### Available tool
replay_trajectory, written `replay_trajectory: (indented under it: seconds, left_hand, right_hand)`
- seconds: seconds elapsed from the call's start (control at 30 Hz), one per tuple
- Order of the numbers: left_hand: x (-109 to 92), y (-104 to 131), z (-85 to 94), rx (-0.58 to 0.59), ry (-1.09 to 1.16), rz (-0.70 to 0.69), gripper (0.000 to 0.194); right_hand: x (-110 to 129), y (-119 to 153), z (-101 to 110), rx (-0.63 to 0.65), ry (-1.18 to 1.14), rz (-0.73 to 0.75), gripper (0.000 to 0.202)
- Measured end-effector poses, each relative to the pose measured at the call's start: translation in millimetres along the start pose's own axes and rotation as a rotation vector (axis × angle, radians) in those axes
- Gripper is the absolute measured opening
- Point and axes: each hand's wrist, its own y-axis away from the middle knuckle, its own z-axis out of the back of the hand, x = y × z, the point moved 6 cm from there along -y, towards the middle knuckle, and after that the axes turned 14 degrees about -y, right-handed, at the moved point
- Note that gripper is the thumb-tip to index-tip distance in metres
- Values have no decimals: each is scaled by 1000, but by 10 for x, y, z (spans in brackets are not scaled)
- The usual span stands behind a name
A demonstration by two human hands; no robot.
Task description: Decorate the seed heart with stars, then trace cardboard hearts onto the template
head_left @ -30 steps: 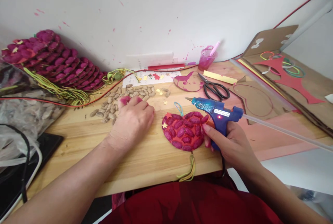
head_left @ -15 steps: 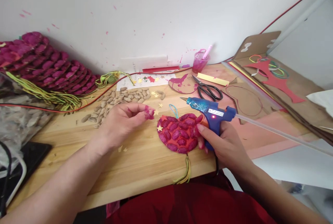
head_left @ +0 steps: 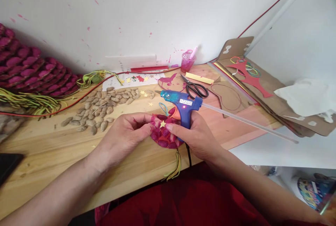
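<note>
On the wooden table (head_left: 52, 145), above a pink ornament (head_left: 163, 144), clasping a glue gun (head_left: 172, 97) in the right hand (head_left: 201, 135), apparently freeing its thumb for pinching a yellow star (head_left: 162, 124) with the left hand (head_left: 128, 131).

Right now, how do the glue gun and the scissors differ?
The glue gun is mostly blue, while the scissors have black handles. The glue gun is held in the person's right hand; the scissors lie unheld beyond it. A small red light glows on the glue gun, but the scissors show no light. Both have a narrow, pointed front end, and both tips face roughly left in the view.
</note>
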Motion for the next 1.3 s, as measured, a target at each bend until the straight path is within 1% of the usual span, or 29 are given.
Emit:
replay_trajectory:
  seconds: [0.1, 0.27, 0.5, 0.67, 0.8, 1.0, 1.07, 1.13, 1.23, 1.3]
  left_hand:
    - [-39, 15, -48, 29, -1, -12, 21]
    - [-65, 18, -91, 44, 0, -28, 18]
    - [-109, 20, -111, 88, -36, -64, 15]
    - [-105, 14, -110, 90, -92, -41, 16]
    - [-107, 4, -117, 66, -130, -43, 16]
    - [-85, 11, -135, 53, -177, -45, 14]
    - [-65, 10, -103, 40, -185, -42, 14]
    - [-41, -1, -19, -2, -207, -35, 16]
    - [-3, -29, 166, -90, -266, -25, 21]
    - [22, -49, 266, -122, -300, -15, 24]
  right_hand:
    - [-6, 16, 10, -27, -8, -19, 28]
    - [-11, 31, 6, -10, 3, -32, 22]
    - [-5, 37, 45, -4, 16, -30, 19]
    - [4, 39, 69, -3, 47, -11, 15]
    - [7, 45, 61, 12, 72, 5, 13]
    - [14, 57, 6, 66, 39, -31, 14]
    - [44, 64, 40, 74, 84, -37, 14]
    - [103, 81, 126, 77, 178, -28, 21]
    - [218, 138, 333, 65, 354, -16, 37]
    - [269, 194, 487, 40, 442, -60, 43]
